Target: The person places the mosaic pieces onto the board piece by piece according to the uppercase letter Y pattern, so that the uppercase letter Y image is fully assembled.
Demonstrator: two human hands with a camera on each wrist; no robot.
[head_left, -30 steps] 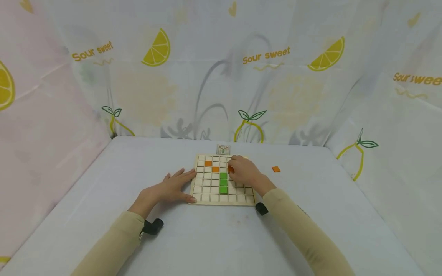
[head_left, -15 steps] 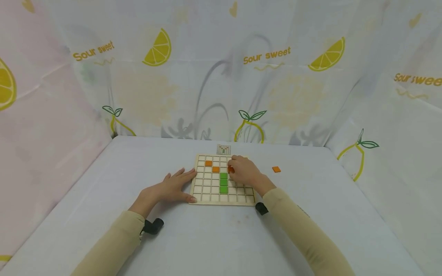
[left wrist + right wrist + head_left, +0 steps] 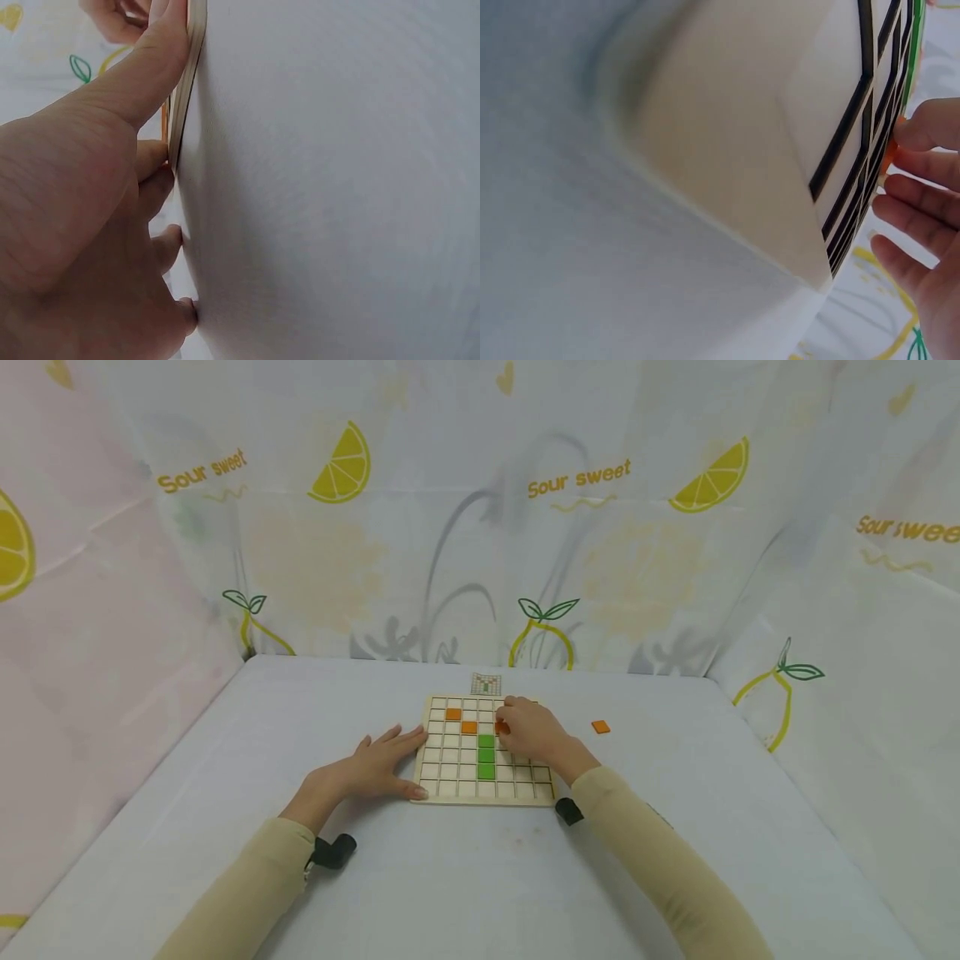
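A wooden grid board (image 3: 450,789) lies on the table. Two orange tiles sit in its upper left cells, and a column of green tiles (image 3: 486,757) fills cells near its middle. My left hand (image 3: 375,768) has its fingers spread, thumb and fingertips resting against the board's left edge. Over the board's right half, my right hand (image 3: 534,731) pinches an orange tile (image 3: 890,154) between thumb and index finger, down at the grid. That hand hides the cells beneath it, and in the head view only a sliver of the tile shows.
A loose orange tile (image 3: 601,727) lies on the table right of the board. Just behind the board is a small card (image 3: 486,684) printed with a coloured grid pattern. Cloth walls with lemon prints enclose the white table (image 3: 465,877) at the back and sides.
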